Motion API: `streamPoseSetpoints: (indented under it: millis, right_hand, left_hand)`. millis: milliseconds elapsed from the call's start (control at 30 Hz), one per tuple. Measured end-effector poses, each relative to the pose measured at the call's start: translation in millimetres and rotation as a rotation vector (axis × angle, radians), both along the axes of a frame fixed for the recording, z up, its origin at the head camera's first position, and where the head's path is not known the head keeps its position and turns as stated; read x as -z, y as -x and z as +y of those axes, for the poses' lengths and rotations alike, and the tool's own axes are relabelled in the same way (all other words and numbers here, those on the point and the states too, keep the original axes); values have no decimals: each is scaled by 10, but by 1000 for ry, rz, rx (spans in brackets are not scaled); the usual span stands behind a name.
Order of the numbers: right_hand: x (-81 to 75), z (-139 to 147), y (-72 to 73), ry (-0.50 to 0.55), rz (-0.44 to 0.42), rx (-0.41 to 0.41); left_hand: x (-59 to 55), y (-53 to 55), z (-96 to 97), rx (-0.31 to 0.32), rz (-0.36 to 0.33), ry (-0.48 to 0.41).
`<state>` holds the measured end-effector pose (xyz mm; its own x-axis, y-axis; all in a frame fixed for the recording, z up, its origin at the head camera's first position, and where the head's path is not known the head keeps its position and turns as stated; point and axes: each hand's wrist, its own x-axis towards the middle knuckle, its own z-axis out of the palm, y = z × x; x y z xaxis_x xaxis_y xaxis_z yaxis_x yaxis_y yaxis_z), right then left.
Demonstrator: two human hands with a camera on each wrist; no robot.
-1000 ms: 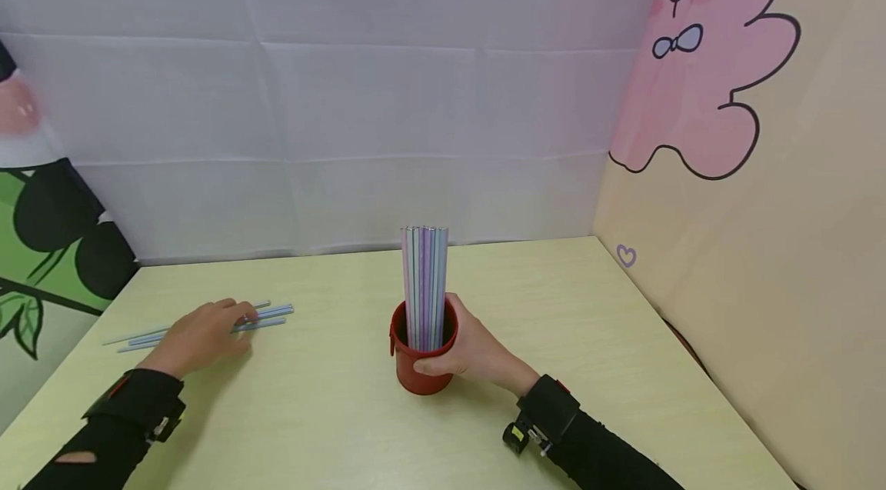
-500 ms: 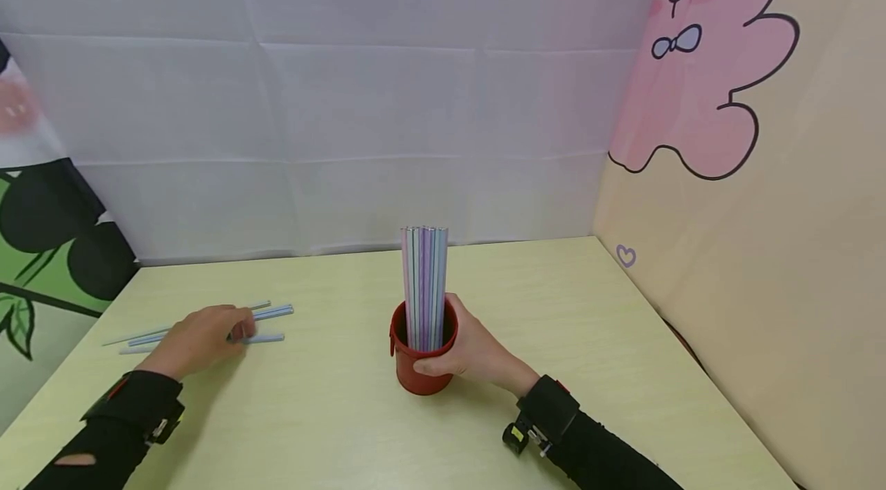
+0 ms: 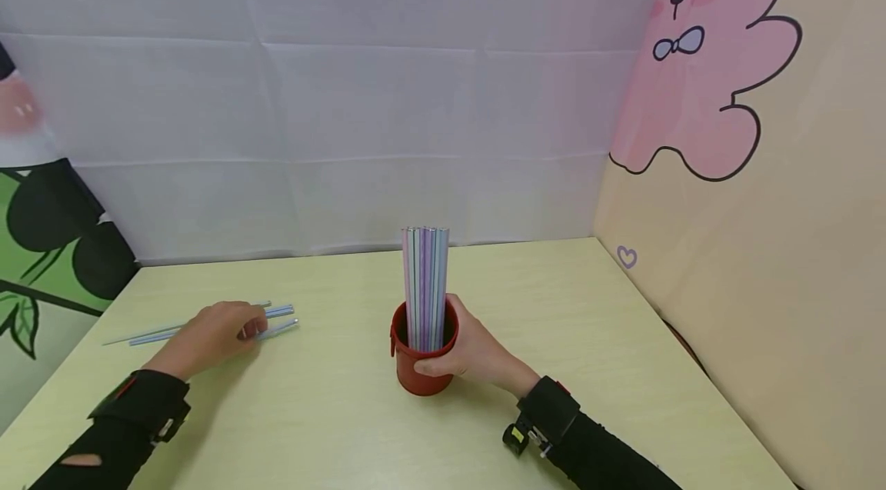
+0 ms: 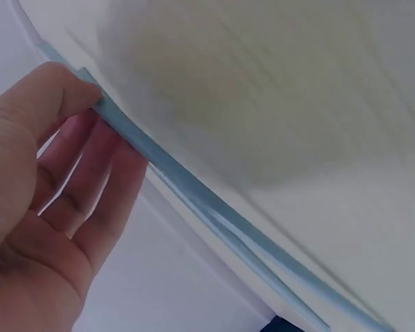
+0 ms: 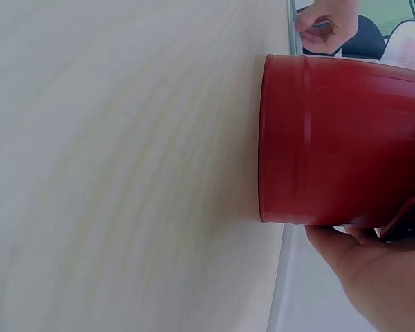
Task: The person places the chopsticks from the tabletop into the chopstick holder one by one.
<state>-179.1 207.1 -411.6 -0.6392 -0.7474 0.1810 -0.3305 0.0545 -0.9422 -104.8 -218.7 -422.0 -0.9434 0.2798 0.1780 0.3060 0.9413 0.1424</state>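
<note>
My left hand is low over the left side of the table. Its thumb and fingertips pinch a light blue straw, seen closely in the left wrist view. More straws lie partly under that hand, their far ends showing beyond the fingers. My right hand grips a small red bucket around its right side, thumb across the front. A bundle of pink, purple, green and blue straws stands upright in the bucket. The right wrist view shows the bucket's red wall upright on the tabletop.
The pale wooden table reaches back to a white cloth backdrop. A beige wall with a pink bear drawing borders the right side. A green and black printed panel stands at the left.
The left hand first draws one straw towards the near side, apart from the others, then shifts slightly right with a straw between its fingers. The right hand and bucket stay put.
</note>
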Motion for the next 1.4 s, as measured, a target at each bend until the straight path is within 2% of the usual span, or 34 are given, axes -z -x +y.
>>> streamPoseSetpoints:
  millis: [100,233,367,500,633,933,1100,1300,1333,1400]
  right_hand:
    - [20,-33,14,1,-6,6]
    - [43,-77,31,-5,-19,18]
    - [62,-120,43,-13,-21,31]
    - [61,-136,46,-11,-12,29]
    - [45,-140,41,-6,1,22]
    - [33,-147,28,-1,-4,16]
    - [49,-153,35,29,4,-2]
    - [63,-160,36,41,4,-16]
    - [63,-158,35,38,7,-16]
    - [59,-157,34,35,11,-16]
  left_hand:
    - [-32,79,53,12,57,-5]
    - [-139,161,184,37,147,-39]
    - [-287,240,367,70,242,-98]
    - [-490,275,614,59,307,-175]
    - [-719,272,875,54,328,-289]
    - [-1218,281,1397,122,428,-502]
    - [-1439,273,1626,121,483,-620]
    - [-1762,57,1997,117,511,-733]
    - [-1800,32,2051,118,513,-744]
    - [-1802,56,2101,129,516,-760]
